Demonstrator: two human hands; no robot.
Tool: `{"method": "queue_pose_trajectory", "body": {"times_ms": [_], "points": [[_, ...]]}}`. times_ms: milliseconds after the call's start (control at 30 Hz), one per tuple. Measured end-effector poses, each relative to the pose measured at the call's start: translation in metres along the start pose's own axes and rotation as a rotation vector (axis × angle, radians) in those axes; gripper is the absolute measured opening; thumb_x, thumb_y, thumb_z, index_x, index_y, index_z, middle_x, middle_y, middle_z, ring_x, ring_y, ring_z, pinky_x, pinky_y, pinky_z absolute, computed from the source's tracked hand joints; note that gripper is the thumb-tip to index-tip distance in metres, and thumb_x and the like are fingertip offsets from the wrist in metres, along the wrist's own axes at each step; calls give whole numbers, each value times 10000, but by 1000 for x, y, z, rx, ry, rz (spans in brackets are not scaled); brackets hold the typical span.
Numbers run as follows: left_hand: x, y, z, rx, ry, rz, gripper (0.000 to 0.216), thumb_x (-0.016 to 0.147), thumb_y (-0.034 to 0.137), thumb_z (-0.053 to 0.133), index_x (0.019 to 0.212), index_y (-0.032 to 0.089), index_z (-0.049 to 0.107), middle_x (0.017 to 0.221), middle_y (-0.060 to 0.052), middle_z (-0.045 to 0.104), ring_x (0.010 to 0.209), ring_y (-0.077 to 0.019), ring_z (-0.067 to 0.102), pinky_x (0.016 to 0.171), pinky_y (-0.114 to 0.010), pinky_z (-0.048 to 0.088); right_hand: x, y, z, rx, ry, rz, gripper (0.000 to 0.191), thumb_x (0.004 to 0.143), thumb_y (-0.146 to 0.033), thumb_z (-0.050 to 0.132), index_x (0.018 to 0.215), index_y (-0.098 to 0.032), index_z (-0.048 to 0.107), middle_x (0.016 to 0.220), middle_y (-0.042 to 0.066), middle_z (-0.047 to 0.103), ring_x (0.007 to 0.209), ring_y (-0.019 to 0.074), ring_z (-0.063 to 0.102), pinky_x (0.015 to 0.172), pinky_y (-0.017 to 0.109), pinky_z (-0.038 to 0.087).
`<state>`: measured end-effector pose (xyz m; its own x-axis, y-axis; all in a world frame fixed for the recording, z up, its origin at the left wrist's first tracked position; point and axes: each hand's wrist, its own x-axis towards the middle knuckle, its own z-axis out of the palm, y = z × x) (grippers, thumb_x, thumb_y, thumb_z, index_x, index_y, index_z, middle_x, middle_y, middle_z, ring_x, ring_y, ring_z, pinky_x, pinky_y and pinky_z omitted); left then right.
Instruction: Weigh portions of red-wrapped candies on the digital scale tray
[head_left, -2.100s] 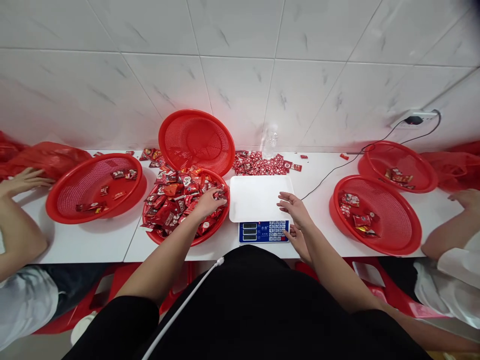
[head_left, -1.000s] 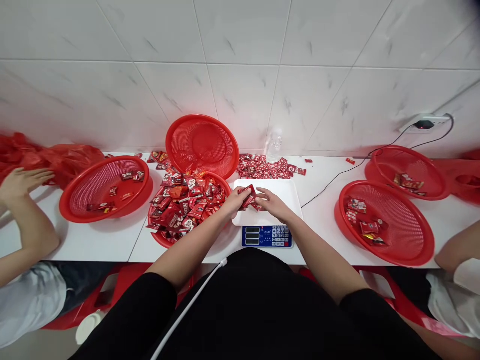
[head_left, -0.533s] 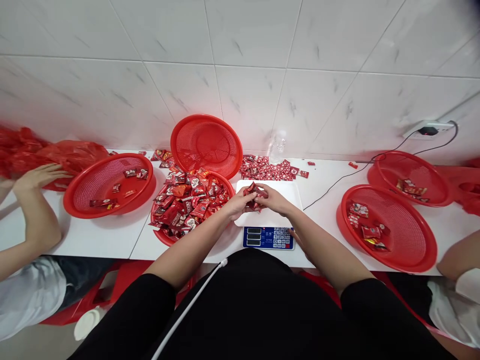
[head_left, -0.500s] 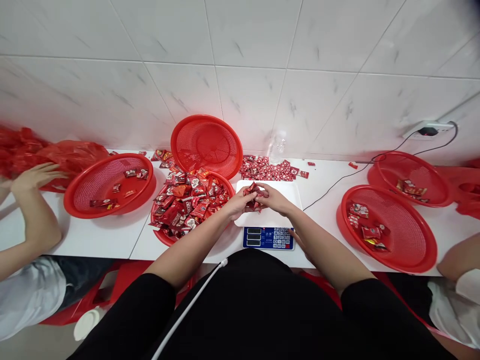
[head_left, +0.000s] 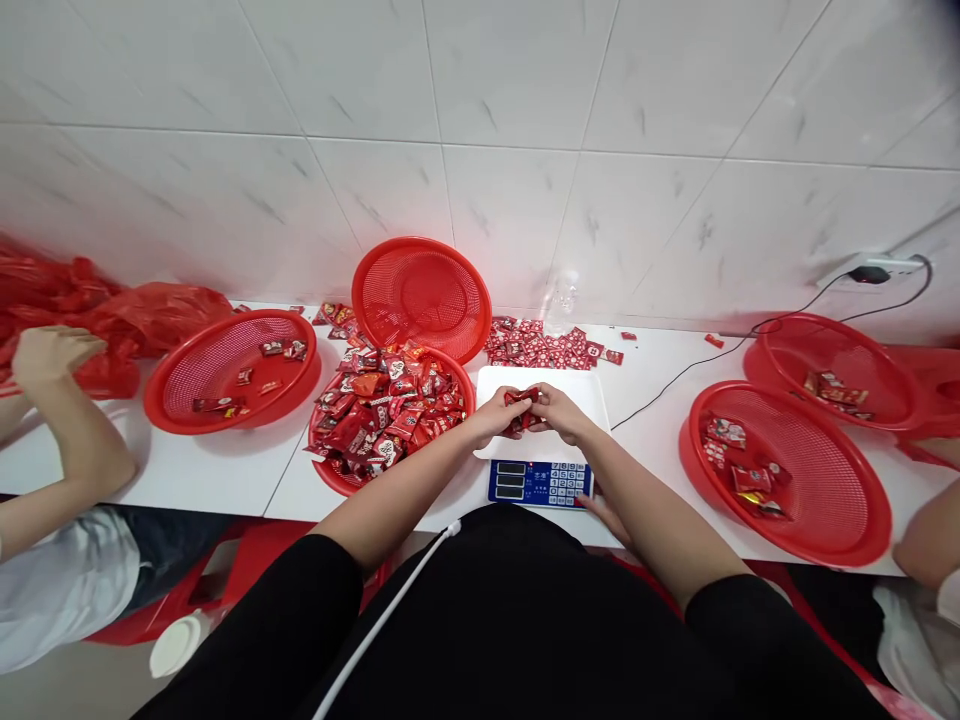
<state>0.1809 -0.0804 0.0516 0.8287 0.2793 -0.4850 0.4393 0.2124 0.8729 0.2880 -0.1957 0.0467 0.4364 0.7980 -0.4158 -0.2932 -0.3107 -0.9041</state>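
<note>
Both my hands meet over the white pan [head_left: 592, 400] of a digital scale with a blue keypad panel [head_left: 538, 483]. My left hand [head_left: 491, 416] is closed around several small red candy packets [head_left: 520, 410], and the fingers of my right hand [head_left: 561, 414] close on the same bunch from the other side. How many packets there are, and which hand grips which, is partly hidden by the fingers. Just left of my left hand stands a red basket heaped with red wrapped candies [head_left: 390, 410].
An upright red basket [head_left: 424, 290] leans behind the heap. Small red packets [head_left: 540, 343] lie along the wall beside a clear plastic bottle [head_left: 561, 300]. Red baskets with a few packets stand left [head_left: 232, 345] and right [head_left: 832, 480]. A black cord [head_left: 675, 370] crosses the table. Co-workers' arms [head_left: 67, 440] flank me.
My hands stay together over the scale and now hold the packets slightly nearer to me. The view has shifted a little. At the left, the co-worker's outstretched hand has curled in.
</note>
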Motion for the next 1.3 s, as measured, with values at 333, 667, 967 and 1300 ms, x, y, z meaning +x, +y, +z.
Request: {"method": "queue_pose_trajectory", "body": {"times_ms": [333,667,967,1300], "points": [[8,-9,-12,-76,191,20,266,809,239,610,1052,192,513,823,-27,592,660,-114,607,618,-280,537,4,13,-16,107,172,12,217,774,-200,604,961,-205,495,781,-6,619,658,104,625,563,222,549],[16,-26,-28,124,311,69,445,712,109,624,1146,158,537,1022,-89,582,736,-120,596,648,-252,538,7,21,-17,98,214,28,209,774,-198,605,954,-199,498,786,6,605,685,113,619,578,232,551],[20,-37,-39,430,300,176,435,669,111,644,1096,181,596,1059,-92,635,899,-200,630,847,-332,498,13,24,-20,82,226,-12,239,758,-223,623,960,-203,497,742,-13,599,677,118,625,589,251,553],[19,-40,-38,552,282,268,507,647,38,589,1133,180,609,1270,-104,564,1193,-263,504,1056,-385,346,17,30,-12,-158,280,-88,462,744,-168,565,1200,-204,500,1109,60,597,741,100,631,759,294,535]]}}
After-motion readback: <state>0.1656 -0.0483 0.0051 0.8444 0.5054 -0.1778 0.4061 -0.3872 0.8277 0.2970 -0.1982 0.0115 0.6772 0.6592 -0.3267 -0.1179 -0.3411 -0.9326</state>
